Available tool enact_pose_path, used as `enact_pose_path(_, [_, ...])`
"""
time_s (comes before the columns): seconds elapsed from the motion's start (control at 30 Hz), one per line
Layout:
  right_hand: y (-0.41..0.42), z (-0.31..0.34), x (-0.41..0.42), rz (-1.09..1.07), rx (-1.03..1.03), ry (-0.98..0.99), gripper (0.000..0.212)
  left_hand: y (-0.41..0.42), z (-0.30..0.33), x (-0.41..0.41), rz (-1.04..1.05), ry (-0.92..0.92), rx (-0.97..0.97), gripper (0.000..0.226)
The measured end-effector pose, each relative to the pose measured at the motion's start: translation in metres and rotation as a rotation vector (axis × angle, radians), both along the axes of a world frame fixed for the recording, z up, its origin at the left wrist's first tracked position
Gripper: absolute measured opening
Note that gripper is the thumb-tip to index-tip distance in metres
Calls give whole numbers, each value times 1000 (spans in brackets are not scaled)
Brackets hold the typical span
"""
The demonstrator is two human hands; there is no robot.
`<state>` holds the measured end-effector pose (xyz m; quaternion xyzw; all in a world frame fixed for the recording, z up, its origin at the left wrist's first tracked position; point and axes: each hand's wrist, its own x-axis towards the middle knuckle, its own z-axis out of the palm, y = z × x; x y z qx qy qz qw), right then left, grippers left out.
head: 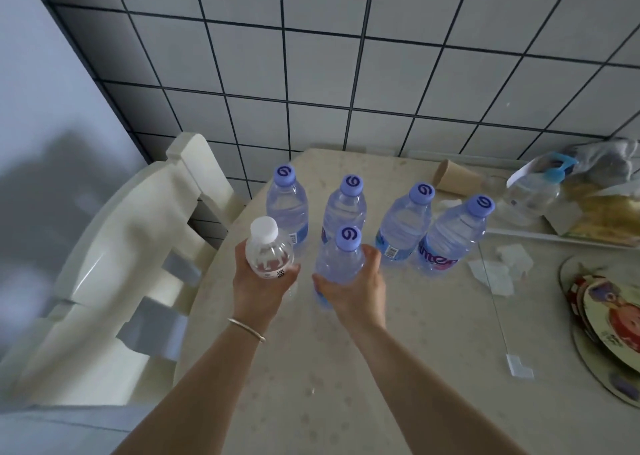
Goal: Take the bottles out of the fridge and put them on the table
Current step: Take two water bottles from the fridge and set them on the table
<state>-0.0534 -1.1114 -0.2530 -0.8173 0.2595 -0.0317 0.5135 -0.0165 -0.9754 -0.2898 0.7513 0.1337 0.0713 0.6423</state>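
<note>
We had a bottle in each hand over the near part of the table (346, 368). Our left hand (258, 286) was wrapped around the white-capped bottle (268, 252), and our right hand (356, 288) was closed around a purple-capped bottle (341, 260). We could not tell whether either one already rested on the tabletop or was just above it.

Four purple-capped bottles already stood upright in a row behind our hands: the first (288, 205) at the left, the second (346, 208) next to it, the third (405, 222) further right, and the fourth (453, 236) at the right end, just beside the third. So, by our count, four were delivered and two were on the point of being set down in front of that row.

The fridge was out of view, so we could not say whether more bottles remained inside. A chair (131, 264) stood at the table's left edge, and a paper cup (453, 177) lay tipped near the wall.
</note>
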Motion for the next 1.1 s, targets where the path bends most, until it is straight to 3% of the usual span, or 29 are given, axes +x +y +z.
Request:
enact_pose_path(0.23, [0,-2,-5,45,12,-5,79,4,3,-3,-60,31,65,83])
enact_pose_path(0.43, [-16,6,-37,67,107,92,102,15,-8,-6,-150,47,263,102])
enact_pose_path(0.57, [-35,28,-71,31,133,90,88,9,27,-46,-104,28,373,117])
enact_pose_path(0.8, [-64,91,-166,-59,141,-116,72,-20,87,-129,33,-115,421,102])
enact_pose_path(1.1, [-74,115,-341,-89,93,-200,67,-27,129,-315,-82,-191,291,71])
